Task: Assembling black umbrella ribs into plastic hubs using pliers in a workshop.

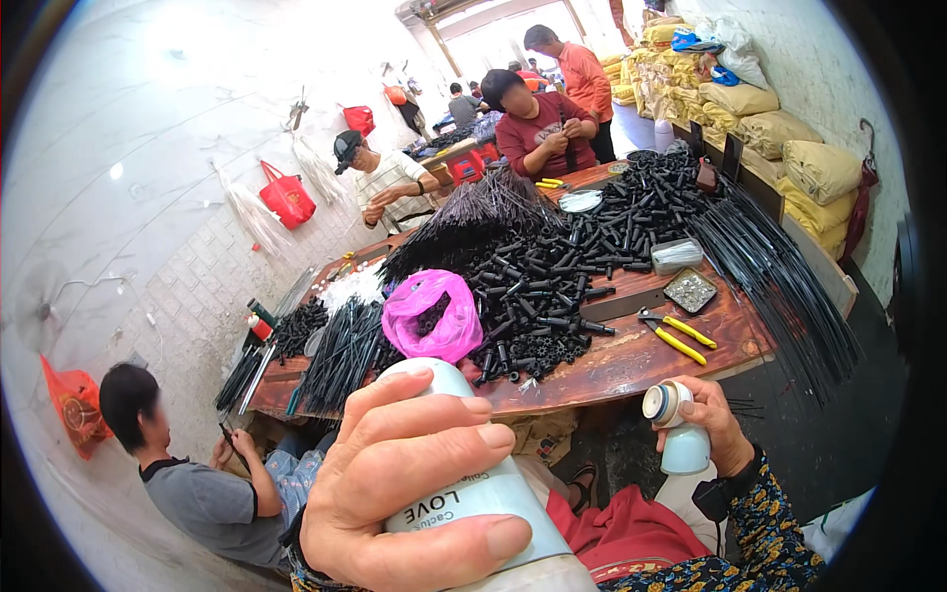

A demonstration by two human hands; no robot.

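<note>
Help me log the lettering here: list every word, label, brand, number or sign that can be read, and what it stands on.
Light blue bottle in the left hand: dark letters, one line large and clear, smaller lines beside it; wording withheld.
Red handbag, upper left: small mark, too small to read.
Orange-red bag, lower left: print too blurred to read.

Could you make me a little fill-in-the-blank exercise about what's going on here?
1. Of the bottle and the cap, the left hand holds the ____.
2. The nearest pliers have ____ handles.
3. In the picture, the pink plastic bag lies to the ____ of those pliers.

Missing words: bottle; yellow; left.
</note>
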